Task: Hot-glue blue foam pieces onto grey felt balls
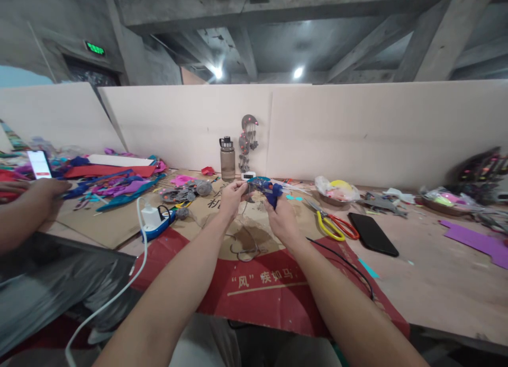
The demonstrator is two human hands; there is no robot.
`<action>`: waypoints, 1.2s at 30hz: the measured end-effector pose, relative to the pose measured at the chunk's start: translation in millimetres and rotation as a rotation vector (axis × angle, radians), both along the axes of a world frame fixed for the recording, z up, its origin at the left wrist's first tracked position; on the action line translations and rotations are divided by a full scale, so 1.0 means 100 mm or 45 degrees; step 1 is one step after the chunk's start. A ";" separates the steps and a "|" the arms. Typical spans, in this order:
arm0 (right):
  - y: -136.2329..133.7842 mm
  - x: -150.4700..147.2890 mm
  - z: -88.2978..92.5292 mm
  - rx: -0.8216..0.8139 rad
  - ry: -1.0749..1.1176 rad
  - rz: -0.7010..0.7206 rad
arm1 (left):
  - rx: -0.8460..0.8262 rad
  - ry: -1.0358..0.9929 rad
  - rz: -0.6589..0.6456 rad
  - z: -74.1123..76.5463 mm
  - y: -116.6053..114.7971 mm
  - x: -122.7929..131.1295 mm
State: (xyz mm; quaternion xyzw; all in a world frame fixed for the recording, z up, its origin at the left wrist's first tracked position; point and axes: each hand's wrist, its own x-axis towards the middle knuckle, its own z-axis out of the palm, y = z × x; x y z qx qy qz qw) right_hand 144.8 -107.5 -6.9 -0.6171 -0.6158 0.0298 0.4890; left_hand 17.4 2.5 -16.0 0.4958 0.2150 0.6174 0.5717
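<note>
My right hand (282, 216) grips the handle of a blue hot glue gun (273, 193), whose front end points left toward my other hand. My left hand (233, 196) is closed in a pinch close to the nozzle. What its fingertips hold is too small to make out. Beneath both hands, a thin grey cord (248, 249) lies in loose loops on a red and brown cardboard sheet (262, 298). A black cable (344, 259) crosses the sheet under my right forearm.
Right of my hands lie red and yellow scissors (332, 227) and a black phone (373, 234). A water bottle (227, 161) and a grey moon-shaped hanging ornament (249, 121) are at the back panel. Left are a power strip (159, 227), felt scraps (127, 184) and another person's hand (39, 195).
</note>
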 end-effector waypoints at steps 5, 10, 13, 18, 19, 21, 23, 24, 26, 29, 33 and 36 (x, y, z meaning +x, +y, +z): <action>0.00 -0.01 0.00 -0.009 -0.003 -0.014 | -0.002 -0.007 -0.003 0.01 -0.01 0.00; 0.01 0.00 -0.01 0.031 0.008 0.019 | -0.013 -0.003 0.000 0.00 -0.01 0.00; -0.01 0.00 0.00 -0.008 0.006 0.007 | -0.012 -0.005 0.004 0.01 -0.01 -0.01; -0.03 0.00 0.02 -0.020 0.002 0.010 | -0.010 -0.018 0.009 0.02 0.00 -0.02; -0.02 0.01 0.02 -0.024 -0.002 0.008 | -0.009 -0.017 0.010 0.01 0.00 -0.02; -0.02 0.01 0.02 -0.035 -0.009 -0.004 | -0.006 -0.018 0.021 0.01 0.01 -0.02; -0.01 0.02 0.01 -0.032 -0.012 -0.013 | -0.001 -0.026 0.037 0.00 0.02 -0.03; -0.01 0.02 0.01 -0.030 -0.012 -0.015 | 0.002 -0.032 0.044 0.00 0.03 -0.03; 0.00 0.02 0.00 -0.030 -0.011 -0.022 | 0.003 -0.044 0.053 0.00 0.03 -0.04; 0.01 0.02 0.00 -0.037 -0.005 -0.034 | 0.001 -0.046 0.049 0.01 0.03 -0.04; 0.03 0.04 -0.01 -0.045 -0.010 -0.053 | 0.010 -0.057 0.048 0.02 0.02 -0.05; 0.04 0.04 -0.02 -0.064 -0.019 -0.070 | 0.004 -0.061 0.048 0.01 0.03 -0.05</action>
